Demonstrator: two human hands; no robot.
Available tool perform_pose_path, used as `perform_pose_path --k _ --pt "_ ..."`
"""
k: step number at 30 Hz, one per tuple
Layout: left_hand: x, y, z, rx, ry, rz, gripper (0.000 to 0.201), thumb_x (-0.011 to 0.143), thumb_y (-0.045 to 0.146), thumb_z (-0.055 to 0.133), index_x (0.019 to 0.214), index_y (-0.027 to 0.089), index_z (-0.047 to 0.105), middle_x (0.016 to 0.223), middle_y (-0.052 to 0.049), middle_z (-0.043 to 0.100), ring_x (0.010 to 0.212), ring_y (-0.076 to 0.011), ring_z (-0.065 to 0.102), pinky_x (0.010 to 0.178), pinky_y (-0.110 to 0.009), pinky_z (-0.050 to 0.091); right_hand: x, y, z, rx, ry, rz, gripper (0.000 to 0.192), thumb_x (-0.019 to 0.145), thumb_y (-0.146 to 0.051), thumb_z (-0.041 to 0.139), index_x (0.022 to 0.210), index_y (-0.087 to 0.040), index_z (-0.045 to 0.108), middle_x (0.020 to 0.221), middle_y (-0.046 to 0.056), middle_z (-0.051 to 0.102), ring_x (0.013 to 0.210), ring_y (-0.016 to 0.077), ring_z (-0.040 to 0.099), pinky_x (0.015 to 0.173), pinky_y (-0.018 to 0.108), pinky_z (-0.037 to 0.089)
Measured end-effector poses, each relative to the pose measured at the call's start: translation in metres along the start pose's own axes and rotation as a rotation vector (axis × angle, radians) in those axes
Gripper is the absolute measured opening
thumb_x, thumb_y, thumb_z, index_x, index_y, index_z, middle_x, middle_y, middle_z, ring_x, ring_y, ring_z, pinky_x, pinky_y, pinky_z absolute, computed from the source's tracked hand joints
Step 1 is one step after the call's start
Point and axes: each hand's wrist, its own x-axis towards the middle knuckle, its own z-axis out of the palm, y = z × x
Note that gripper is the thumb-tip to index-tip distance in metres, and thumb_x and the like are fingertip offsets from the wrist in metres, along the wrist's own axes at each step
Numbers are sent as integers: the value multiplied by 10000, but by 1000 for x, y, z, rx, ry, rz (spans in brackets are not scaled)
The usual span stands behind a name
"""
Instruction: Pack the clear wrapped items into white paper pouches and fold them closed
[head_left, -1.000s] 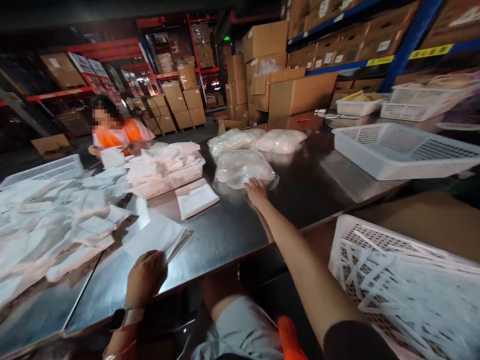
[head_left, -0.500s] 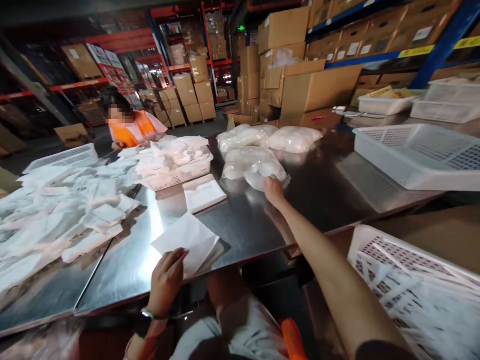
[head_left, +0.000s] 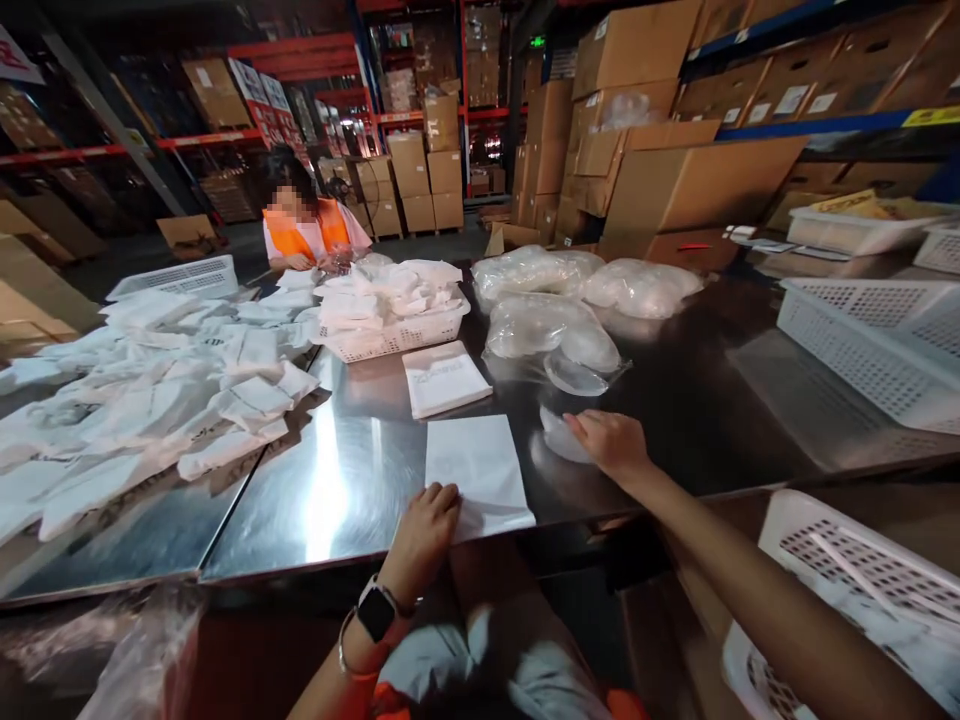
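Note:
My left hand (head_left: pixel 425 530) grips the near edge of a flat white bag (head_left: pixel 480 465) lying at the table's front edge. In my right hand (head_left: pixel 611 440) is a thin, translucent, rounded plastic piece (head_left: pixel 559 435), pinched at its side just above the metal table (head_left: pixel 360 500). Behind that hand, a clear plastic bag (head_left: pixel 536 330) lies with similar rounded pieces in and at its mouth. A stack of white bags (head_left: pixel 448 378), the top one printed, sits just beyond the flat bag.
A heap of white packets (head_left: pixel 165 390) covers the table's left side. A white basket (head_left: pixel 397 340) holds more packets. Another white basket (head_left: pixel 862 330) stands at right, and a lower crate (head_left: pixel 795 540) stands beside my right arm. Across the table is a person in an orange vest (head_left: pixel 300 230).
My right hand has drawn back from the clear plastic bag toward me, now with a rounded translucent piece. The flat white bag lies straighter under my left hand. The camera view has turned left.

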Motion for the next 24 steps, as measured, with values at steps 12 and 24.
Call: perform_pose_path --k 12,24 --pt "2 -28 11 -328 116 -254 315 820 27 507 974 210 711 1010 -55 692 925 -183 645 839 -305 538 -35 11 5 78 263 -740 292 988 -212 382 1010 -145 666 958 66 700 891 176 618 817 300 441" --pt "-16 -47 30 -70 266 -420 345 805 185 427 1022 153 694 1050 -99 677 949 -244 634 853 -374 532 28 -26 -19 155 136 -614 320 984 -134 333 967 -175 650 967 59 683 1018 156 580 932 333 438"
